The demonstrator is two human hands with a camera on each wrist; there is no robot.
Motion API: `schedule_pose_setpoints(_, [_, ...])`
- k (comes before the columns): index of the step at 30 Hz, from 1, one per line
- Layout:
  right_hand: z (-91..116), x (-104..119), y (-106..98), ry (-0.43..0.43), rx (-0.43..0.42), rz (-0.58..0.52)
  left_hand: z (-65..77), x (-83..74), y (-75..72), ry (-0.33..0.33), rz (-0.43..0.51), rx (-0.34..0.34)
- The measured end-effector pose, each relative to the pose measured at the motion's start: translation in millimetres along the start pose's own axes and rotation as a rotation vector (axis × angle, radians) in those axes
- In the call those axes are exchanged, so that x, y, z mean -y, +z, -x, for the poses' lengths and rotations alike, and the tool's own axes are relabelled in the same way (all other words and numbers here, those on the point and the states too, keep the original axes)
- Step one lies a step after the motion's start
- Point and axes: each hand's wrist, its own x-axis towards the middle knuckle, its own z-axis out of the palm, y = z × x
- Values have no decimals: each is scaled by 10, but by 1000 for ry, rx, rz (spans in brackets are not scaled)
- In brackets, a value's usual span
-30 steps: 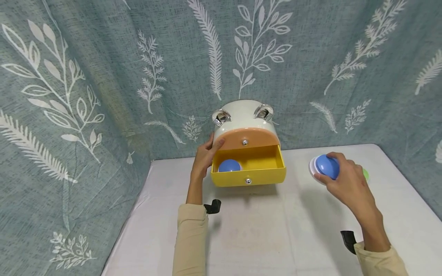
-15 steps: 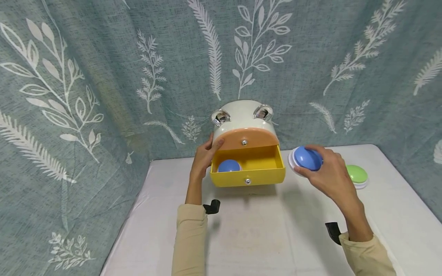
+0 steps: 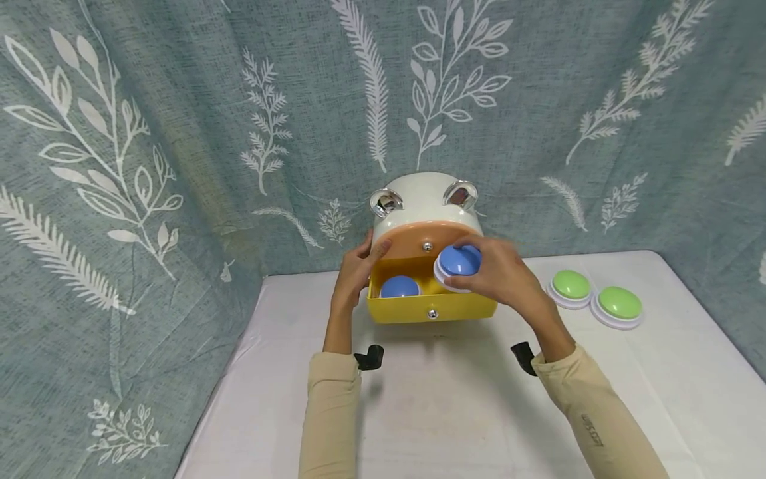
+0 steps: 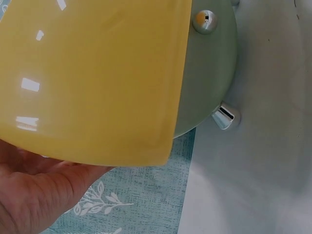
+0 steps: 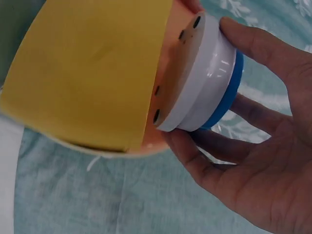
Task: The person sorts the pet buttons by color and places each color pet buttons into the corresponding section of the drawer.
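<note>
Blue and glossy, a domed puck (image 3: 459, 261) is sitting in the pinch of my right hand (image 3: 499, 269), my thumb gripping its near edge and my fingers its far edge. It is hanging over the right part of the open yellow drawer (image 3: 401, 310), whose front wall is passing at 6 o'clock and whose long axis is running roughly from 9 to 3. Whether puck and drawer are touching, I cannot tell. My right hand is being the nearer to that part; my left hand (image 3: 356, 269) is gripping the white cabinet (image 3: 421, 191) at 9 o'clock, thumb over its front edge, other fingers partly hidden.

A 2nd blue puck (image 3: 399, 287) is lying inside the drawer, at 8 o'clock from mine. My puck is looking round, its white base tilting toward 7 o'clock, 4 dark spots showing underneath. Near 3 o'clock, 2 green pucks (image 3: 571, 285) are resting on the table (image 3: 431, 412).
</note>
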Motion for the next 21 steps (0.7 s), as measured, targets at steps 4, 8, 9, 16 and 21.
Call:
schedule_pose_setpoints(4, [-94, 14, 80, 8, 68, 18, -7, 9, -3, 0, -11, -5])
schedule_pose_setpoints(8, [-154, -3, 111, 29, 124, 28, -10, 16, -17, -1, -8, -2])
schedule_pose_setpoints(9, [-171, -9, 112, 34, 134, 32, -10, 16, -22, -2, -5, -2])
schedule_pose_setpoints(16, [-313, -60, 129, -5, 237, 85, 1, 1, -33, -13, 22, 4])
schedule_pose_setpoints(21, [-385, -71, 166, -11, 304, 139, 6, -10, -29, -10, 14, 4])
